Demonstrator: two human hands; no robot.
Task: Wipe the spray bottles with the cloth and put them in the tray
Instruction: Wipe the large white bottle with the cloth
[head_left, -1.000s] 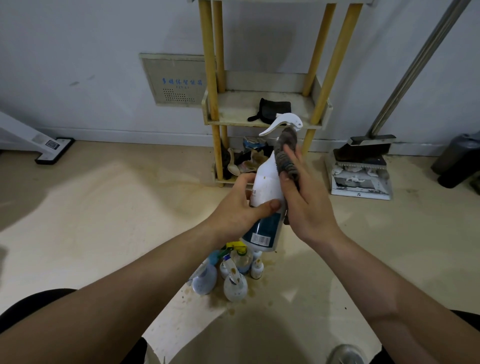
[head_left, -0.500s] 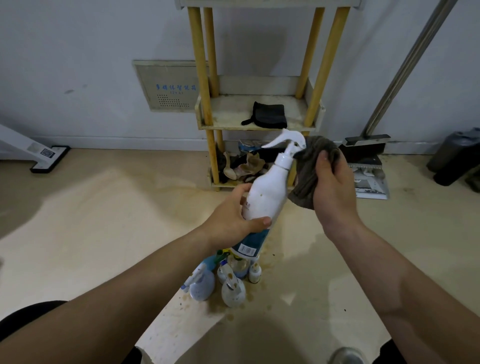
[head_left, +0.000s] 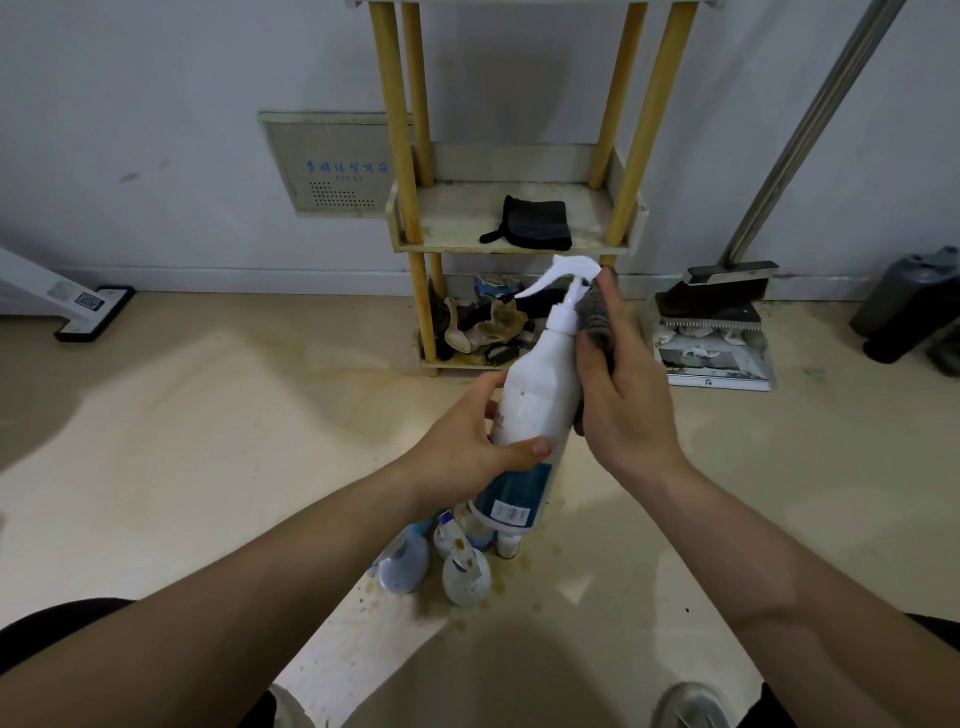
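My left hand (head_left: 470, 452) grips a white spray bottle (head_left: 540, 395) with a blue label, held tilted in the air with its trigger head up. My right hand (head_left: 621, 395) presses a grey cloth (head_left: 595, 322) flat against the bottle's right side, near the neck. Below, on the stained floor, stands a cluster of several small spray bottles (head_left: 449, 558). The white shelf tray (head_left: 519, 244) of the yellow-posted rack lies beyond the bottle and holds a black folded cloth (head_left: 535, 223).
The rack's bottom shelf holds crumpled clutter (head_left: 485, 322). A dustpan set (head_left: 714, 322) with a slanted metal handle stands at right, dark containers (head_left: 909, 306) at far right. A white floor stand base (head_left: 93, 312) lies at left. My shoe (head_left: 691, 706) shows at the bottom.
My right hand, which had pulled the cloth off to the right half a second ago, has come back against the bottle's right side. The bottle stays in my left hand.
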